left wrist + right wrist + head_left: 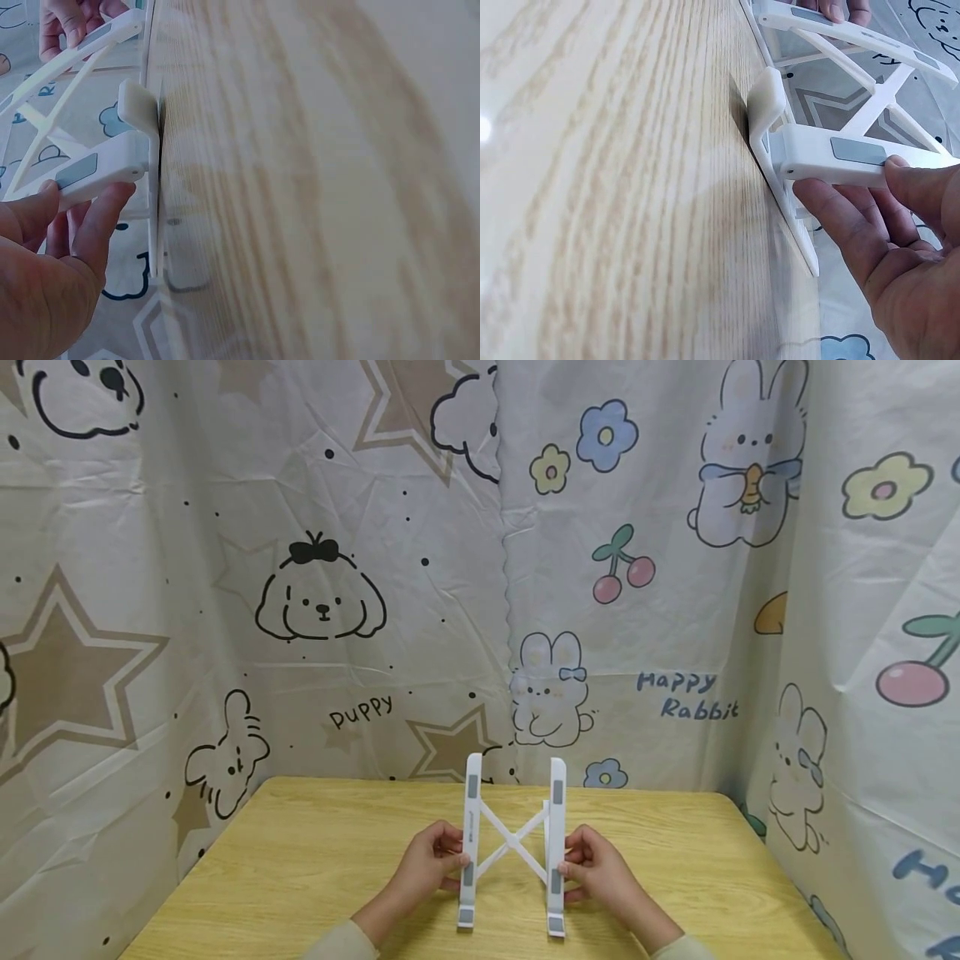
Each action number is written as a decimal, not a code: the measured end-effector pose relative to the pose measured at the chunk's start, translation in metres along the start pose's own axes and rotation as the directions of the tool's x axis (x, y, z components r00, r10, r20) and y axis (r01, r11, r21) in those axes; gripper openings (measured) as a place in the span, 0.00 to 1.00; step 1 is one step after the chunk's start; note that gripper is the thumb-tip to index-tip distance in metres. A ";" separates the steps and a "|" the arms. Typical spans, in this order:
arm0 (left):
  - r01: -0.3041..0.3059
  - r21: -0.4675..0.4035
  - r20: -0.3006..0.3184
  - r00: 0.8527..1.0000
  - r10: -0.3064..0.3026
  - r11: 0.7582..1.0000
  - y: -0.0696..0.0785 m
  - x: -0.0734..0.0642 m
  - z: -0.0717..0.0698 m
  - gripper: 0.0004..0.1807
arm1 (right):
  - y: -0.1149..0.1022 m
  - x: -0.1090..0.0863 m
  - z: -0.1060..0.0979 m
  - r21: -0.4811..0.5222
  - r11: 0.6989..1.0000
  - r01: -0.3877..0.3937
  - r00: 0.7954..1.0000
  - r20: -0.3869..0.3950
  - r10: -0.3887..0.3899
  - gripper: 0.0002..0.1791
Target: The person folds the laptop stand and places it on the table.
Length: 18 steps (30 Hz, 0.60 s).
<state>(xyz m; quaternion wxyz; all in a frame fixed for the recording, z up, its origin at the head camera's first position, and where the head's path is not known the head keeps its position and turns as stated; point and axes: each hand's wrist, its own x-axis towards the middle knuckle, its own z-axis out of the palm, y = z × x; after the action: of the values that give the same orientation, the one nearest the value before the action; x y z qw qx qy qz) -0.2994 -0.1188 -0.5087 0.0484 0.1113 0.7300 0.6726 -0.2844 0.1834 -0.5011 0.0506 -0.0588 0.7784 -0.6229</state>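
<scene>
A white folding laptop stand (pixel 512 841) stands spread on the table, its two long arms joined by an X-shaped brace. Grey pads line the arms, and a raised lip ends each one at the near side. My left hand (pixel 430 862) grips the left arm, thumb on top and fingers beneath, as the left wrist view also shows. On the other side, my right hand (pixel 600 867) holds the right arm in the same way. The stand's base strip (pixel 799 232) lies along the tabletop in the right wrist view.
The yellow wood-grain table (pixel 337 827) extends around the stand on all sides. Behind it and at both sides hang pale curtains (pixel 450 635) printed with puppies, rabbits, stars and flowers. They come down close to the table's back edge.
</scene>
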 end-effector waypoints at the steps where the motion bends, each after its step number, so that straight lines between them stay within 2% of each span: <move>1: -0.003 -0.001 -0.001 1.000 0.003 1.000 0.000 0.000 0.001 0.15 | 0.000 0.000 0.000 -0.002 1.000 -0.002 1.000 -0.003 0.002 0.14; 6: -0.007 -0.019 0.001 1.000 0.007 1.000 -0.002 0.001 0.003 0.14 | -0.002 -0.001 0.003 0.001 1.000 -0.009 1.000 -0.012 0.009 0.14; 18: -0.008 -0.009 -0.009 1.000 0.008 1.000 -0.001 0.002 0.008 0.14 | 0.004 0.002 0.005 0.031 0.999 0.030 1.000 0.006 -0.030 0.15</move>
<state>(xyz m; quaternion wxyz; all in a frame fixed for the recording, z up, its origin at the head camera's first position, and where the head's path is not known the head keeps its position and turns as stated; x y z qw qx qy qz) -0.3001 -0.1111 -0.5107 0.0429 0.1108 0.7269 0.6764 -0.2855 0.1794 -0.5061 0.0447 -0.0718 0.7675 -0.6354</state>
